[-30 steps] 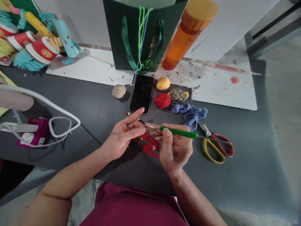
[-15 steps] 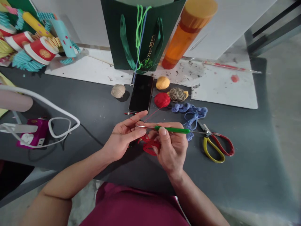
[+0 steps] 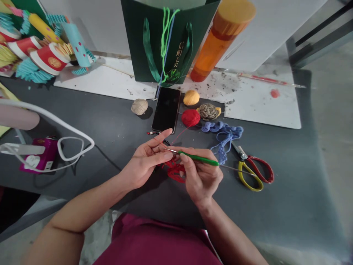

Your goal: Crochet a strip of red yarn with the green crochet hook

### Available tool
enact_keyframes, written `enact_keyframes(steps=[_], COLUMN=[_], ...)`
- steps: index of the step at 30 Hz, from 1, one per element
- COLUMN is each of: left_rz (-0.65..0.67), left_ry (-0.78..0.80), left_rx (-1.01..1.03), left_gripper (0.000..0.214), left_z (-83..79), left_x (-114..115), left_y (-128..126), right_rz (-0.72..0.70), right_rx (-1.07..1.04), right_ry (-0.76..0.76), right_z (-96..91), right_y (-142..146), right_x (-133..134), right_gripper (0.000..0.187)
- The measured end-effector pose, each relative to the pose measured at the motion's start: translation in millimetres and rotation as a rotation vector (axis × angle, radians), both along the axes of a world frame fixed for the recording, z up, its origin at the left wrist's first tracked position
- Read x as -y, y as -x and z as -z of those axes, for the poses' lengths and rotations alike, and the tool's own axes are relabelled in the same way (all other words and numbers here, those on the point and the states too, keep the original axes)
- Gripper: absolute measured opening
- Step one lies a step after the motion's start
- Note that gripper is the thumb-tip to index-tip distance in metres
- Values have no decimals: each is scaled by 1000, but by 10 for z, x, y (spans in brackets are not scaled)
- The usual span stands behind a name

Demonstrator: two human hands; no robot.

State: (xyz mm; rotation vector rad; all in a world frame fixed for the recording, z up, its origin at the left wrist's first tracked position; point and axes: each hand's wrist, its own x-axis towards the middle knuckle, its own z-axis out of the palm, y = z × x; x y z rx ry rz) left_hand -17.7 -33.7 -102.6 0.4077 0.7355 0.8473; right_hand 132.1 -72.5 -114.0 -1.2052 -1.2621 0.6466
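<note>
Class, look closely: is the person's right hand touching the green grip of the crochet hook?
Touching: the head view shows the right hand with fingers closed on the green grip.

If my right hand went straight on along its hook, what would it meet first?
Probably the left hand's fingers, just past the tip of the crochet hook in the right hand, though depth is hard to judge here.

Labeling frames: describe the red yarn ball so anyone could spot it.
Below the dark green gift bag lies a black phone. Right of it sits the red yarn ball, the only ball with a strand running to the person's left hand.
</note>
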Motion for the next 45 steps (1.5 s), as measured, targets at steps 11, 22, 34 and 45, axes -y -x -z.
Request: enact_keyframes(steps=[11, 22, 34, 45], left_rz=[-91, -12, 45, -61], left_ry=[-63, 49, -30, -8], left_rx=[-85, -3, -2, -7], left_gripper=[58, 56, 46, 48], left_z=[-2, 41, -9, 2], left_x=[25, -3, -6, -6], left_y=[-27, 9, -25, -23], right_rz=[-26, 118, -141, -20], right_rx=[57, -204, -566, 136], right_ry=[-196, 136, 226, -202], right_z=[61, -15, -29, 46], right_y=[63, 50, 50, 27], right_x=[-46, 14, -58, -45], right_gripper=[27, 9, 13, 17])
